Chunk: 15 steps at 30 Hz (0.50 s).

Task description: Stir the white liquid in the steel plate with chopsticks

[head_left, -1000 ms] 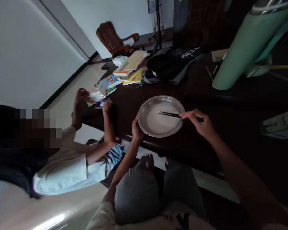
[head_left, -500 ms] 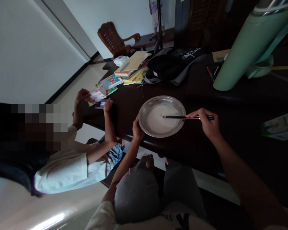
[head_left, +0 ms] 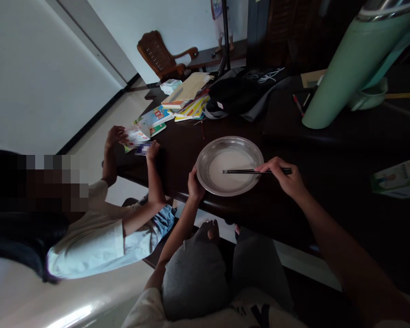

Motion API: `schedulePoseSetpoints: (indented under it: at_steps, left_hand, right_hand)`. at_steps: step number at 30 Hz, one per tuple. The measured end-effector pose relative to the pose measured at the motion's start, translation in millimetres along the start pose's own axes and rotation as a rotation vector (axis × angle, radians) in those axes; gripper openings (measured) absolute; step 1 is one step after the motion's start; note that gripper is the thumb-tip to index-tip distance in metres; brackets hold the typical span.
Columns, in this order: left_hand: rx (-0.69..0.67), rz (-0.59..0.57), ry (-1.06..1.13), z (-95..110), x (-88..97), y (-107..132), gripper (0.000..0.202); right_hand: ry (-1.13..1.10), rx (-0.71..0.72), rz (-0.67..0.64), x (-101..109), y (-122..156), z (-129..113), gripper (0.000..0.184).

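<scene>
A shallow round metal bowl [head_left: 205, 178] rests on the dark table near its edge, with a milky white liquid [head_left: 230, 164] in it. My left hand [head_left: 195, 184] is closed on the bowl's left rim, its fingers partly hidden beneath the side. In my right hand [head_left: 283, 175] is a pair of dark chopsticks [head_left: 241, 171], gripped near the back end. They reach over the right rim, nearly level, and their tips dip into the liquid left of the middle.
At my left another person sits at the table, hands on papers [head_left: 136, 135]. Stacked books [head_left: 187, 93] and a black bag [head_left: 232, 95] lie at the back. A tall green thermos [head_left: 355, 68] and a green-white carton [head_left: 398, 177] stand right. A wooden chair [head_left: 155, 52] is beyond.
My right hand has shifted left and slightly down, carrying the chopstick tips left through the liquid. My left hand and the bowl stay in place.
</scene>
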<state>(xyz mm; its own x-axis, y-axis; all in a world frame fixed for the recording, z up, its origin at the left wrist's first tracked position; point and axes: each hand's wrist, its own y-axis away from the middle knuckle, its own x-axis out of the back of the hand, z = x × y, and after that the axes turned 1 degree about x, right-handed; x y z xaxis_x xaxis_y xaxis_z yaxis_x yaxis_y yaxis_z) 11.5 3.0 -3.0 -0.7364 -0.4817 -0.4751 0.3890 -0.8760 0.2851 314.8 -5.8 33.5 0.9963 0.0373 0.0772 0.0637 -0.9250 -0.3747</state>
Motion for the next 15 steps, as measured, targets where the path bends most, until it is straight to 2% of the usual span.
schedulePoseSetpoints:
  at_steps: [2, 7, 12, 15]
  left_hand:
    - [-0.014, -0.005, -0.003, 0.1, -0.2, 0.0, 0.016]
    - [-0.014, -0.001, -0.034, -0.2, -0.9, 0.1, 0.021]
    - [-0.018, 0.007, -0.052, -0.3, 0.4, -0.5, 0.02]
    - [-0.019, 0.023, -0.052, -0.3, -0.3, -0.5, 0.019]
  right_hand:
    - [0.059, 0.035, -0.01, -0.1, -0.6, -0.2, 0.054]
    - [0.028, 0.001, 0.176, 5.0, -2.1, 1.1, 0.059]
    - [0.019, 0.009, -0.008, 0.4, -1.4, 1.9, 0.057]
    - [0.081, 0.035, 0.045, 1.8, -1.7, 2.4, 0.056]
